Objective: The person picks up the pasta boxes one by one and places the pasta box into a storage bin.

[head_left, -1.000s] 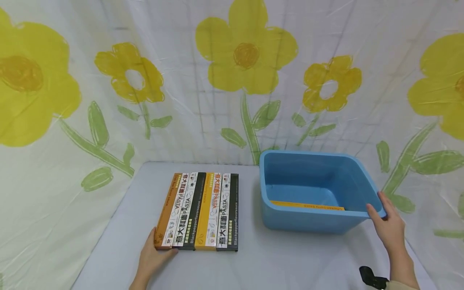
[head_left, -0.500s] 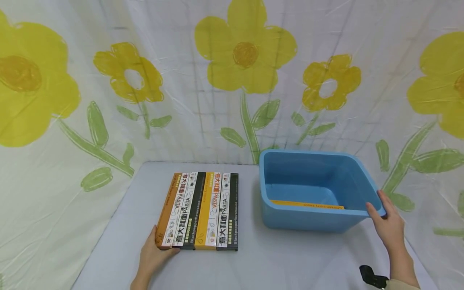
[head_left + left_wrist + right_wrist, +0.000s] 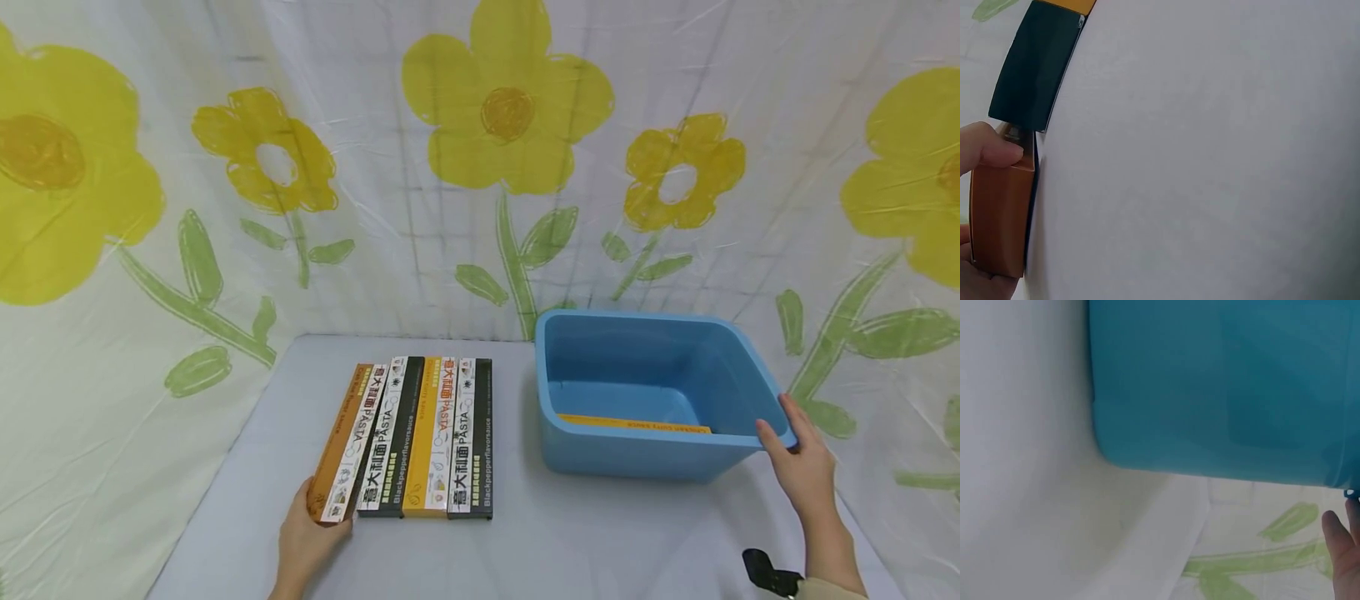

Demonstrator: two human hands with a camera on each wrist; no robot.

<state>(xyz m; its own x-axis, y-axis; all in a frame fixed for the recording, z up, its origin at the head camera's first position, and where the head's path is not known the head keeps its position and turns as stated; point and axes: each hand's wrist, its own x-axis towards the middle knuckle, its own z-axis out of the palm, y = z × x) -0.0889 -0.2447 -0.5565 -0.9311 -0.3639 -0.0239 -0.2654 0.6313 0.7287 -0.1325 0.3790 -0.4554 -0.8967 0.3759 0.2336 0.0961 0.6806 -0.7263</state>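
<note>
In the head view my left hand (image 3: 307,537) grips the near end of a brown-orange pasta box (image 3: 341,446), which lies slanted at the left of a row. The left wrist view shows the thumb (image 3: 1000,151) pressed on the side of this box (image 3: 1000,219), with fingers on its opposite side. Beside it lie a black pasta box (image 3: 392,442), a yellow one (image 3: 427,433) and another black one (image 3: 472,442). My right hand (image 3: 806,479) holds the right front corner of a blue plastic bin (image 3: 630,457) by its rim. A yellow curry sauce box (image 3: 637,424) sits inside the bin along its front wall.
The white table (image 3: 517,550) carries the boxes on the left and the bin on the right. A curtain (image 3: 375,275) with yellow flowers hangs behind and along both sides. A black device (image 3: 768,575) is on the right wrist.
My left hand has pulled the near end of the brown-orange box left and toward me, opening a narrow gap to the black box. The right hand and bin look unmoved.
</note>
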